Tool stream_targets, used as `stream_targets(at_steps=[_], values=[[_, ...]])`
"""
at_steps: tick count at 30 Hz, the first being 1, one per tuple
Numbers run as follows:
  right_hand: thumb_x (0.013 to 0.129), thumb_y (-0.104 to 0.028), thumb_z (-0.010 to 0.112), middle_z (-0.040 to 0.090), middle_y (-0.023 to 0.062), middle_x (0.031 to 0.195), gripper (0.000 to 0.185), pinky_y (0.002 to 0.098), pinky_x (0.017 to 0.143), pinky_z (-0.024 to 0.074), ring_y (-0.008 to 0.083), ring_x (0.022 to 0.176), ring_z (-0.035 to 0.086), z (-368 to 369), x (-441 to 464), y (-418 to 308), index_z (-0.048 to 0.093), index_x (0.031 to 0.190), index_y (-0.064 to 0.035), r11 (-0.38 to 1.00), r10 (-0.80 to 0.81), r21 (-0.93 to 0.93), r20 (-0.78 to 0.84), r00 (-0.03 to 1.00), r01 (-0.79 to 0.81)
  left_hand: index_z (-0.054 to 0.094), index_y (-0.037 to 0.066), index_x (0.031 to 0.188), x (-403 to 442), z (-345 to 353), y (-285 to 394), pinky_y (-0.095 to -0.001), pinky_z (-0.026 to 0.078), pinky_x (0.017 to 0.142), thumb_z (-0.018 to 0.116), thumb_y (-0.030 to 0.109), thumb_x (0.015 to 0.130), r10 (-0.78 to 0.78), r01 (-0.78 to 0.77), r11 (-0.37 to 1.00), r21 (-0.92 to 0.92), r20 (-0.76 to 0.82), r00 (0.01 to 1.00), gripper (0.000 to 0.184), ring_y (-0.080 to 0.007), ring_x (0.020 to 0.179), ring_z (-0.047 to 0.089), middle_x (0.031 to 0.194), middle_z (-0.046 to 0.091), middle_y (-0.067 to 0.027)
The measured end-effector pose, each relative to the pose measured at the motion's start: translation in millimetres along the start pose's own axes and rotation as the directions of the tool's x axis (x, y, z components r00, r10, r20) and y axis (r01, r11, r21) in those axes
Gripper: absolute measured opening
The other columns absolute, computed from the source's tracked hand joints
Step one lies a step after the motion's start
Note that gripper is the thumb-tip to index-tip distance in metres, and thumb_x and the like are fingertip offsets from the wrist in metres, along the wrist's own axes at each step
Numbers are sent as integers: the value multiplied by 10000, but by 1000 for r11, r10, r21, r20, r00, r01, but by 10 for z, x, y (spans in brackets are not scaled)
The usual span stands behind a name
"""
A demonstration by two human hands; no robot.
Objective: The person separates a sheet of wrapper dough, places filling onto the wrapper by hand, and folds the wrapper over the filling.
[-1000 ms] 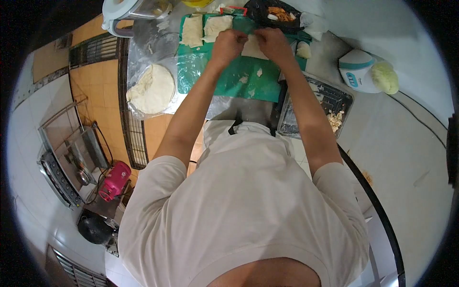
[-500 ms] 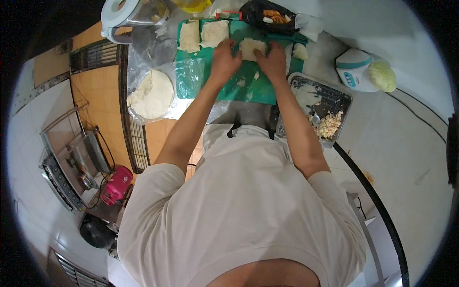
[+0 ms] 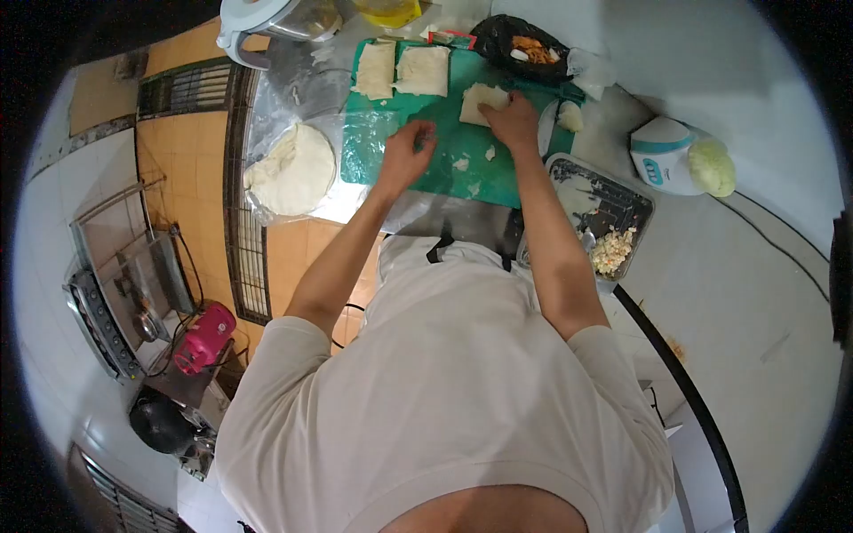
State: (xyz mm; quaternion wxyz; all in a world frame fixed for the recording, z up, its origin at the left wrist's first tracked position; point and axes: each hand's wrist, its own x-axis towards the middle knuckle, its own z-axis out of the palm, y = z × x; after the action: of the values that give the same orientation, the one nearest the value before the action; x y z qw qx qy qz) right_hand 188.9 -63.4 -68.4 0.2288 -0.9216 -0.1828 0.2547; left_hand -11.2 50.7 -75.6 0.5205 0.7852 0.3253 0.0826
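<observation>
A small piece of dough (image 3: 480, 103) lies on the green mat (image 3: 453, 142), with the fingers of my right hand (image 3: 513, 117) touching its right side. My left hand (image 3: 410, 151) is above the mat, lower and to the left of that piece, its fingers curled apart and holding nothing. Two flat dough pieces, one on the left (image 3: 374, 71) and one beside it (image 3: 422, 70), lie at the mat's upper left. A large round of dough (image 3: 293, 171) rests on plastic at the left.
Right of my right forearm is a metal tray (image 3: 641, 206) with chopped filling (image 3: 613, 250). A black bag (image 3: 498, 37) holds orange food. A kitchen scale (image 3: 658, 147), a pale green cabbage (image 3: 712, 167) and a clear jug (image 3: 302, 19) stand around the mat.
Both hands were together at the small dough piece. They have since separated, my left hand moving down and left, while my right hand stays at the dough's edge.
</observation>
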Motion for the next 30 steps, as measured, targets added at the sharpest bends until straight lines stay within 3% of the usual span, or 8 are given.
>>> stream_targets(at_steps=[9,13,19,24,27,30], values=[[682,-371,847,660,242,1171,719,461,961,507,388,1104,633,28,18,69,604,1221,38,995,-94,29,-49,994,96,662,-7,1116,45,8,15,-364,555,814,666,130,837,0,7,995,-101,66,998,310,-276,936,705,1028,716,-167],[657,-337,871,674,233,1161,747,443,952,518,383,1086,650,51,-5,73,602,1242,42,994,-86,69,-62,994,90,626,-14,1179,191,85,41,-366,554,824,694,147,826,-14,25,996,-87,115,993,394,-268,927,697,1059,702,-171],[648,-283,876,696,207,1148,702,444,924,535,366,1060,674,40,-26,117,629,1241,1,987,-129,106,53,990,123,536,-4,1304,387,140,107,-374,551,859,759,149,785,-80,93,993,-76,159,984,585,-260,953,682,1158,663,-172],[682,-199,859,708,184,1112,537,414,862,563,327,985,703,32,-89,166,661,1152,-28,948,-227,249,91,970,198,473,44,1380,463,138,48,-399,533,946,823,179,766,38,-27,998,-58,187,982,720,-267,1122,647,1292,621,-140],[699,-136,848,718,155,1042,448,392,830,571,285,941,710,6,-133,197,661,1093,-35,894,-297,384,124,947,230,470,22,1401,429,122,160,-379,519,980,874,146,684,21,2,990,-140,162,987,832,-297,1182,610,1289,612,-156],[701,-98,847,718,128,989,420,374,822,565,251,933,706,-74,-202,169,658,1073,-44,838,-345,500,175,922,219,450,33,1423,404,111,177,-393,503,1017,879,123,677,129,-94,972,-215,158,979,866,-287,1215,595,1301,608,-146]])
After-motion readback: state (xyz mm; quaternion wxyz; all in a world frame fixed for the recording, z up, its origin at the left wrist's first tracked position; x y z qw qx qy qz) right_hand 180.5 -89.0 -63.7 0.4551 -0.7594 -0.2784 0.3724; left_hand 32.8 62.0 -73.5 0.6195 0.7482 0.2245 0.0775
